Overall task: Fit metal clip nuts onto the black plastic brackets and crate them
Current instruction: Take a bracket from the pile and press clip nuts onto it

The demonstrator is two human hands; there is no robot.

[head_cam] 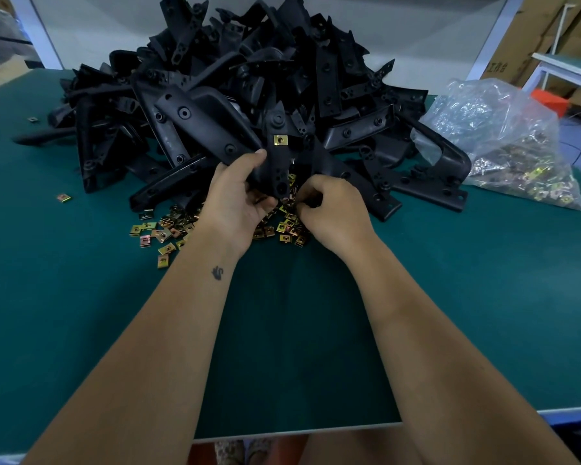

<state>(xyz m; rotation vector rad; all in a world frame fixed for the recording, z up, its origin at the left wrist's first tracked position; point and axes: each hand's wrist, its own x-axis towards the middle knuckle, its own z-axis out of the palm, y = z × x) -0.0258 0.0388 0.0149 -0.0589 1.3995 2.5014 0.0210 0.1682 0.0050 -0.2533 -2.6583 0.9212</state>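
Green matting covers the workbench (81, 313), and a big heap of black plastic brackets (222, 88) rises at 12 o'clock, with cardboard cartons (530, 31) behind at 1 o'clock. Just below the heap, near the centre, the left hand (239, 196) grips one black bracket (279, 162) that stands roughly upright, thumb across its left edge and fingers curled under its lower end. One brass-coloured clip nut (279, 140) already sits on that bracket's upper part. The right hand (329, 203) is curled just beside the bracket's bottom end, fingertips pinched together among the loose clip nuts (168, 229); whether it holds one cannot be told. Those nuts lie scattered on the mat under and to the left of both hands, with single strays at 9 o'clock. A clear plastic bag of clip nuts (503, 146) slumps at 2 o'clock, touching the heap's right edge.
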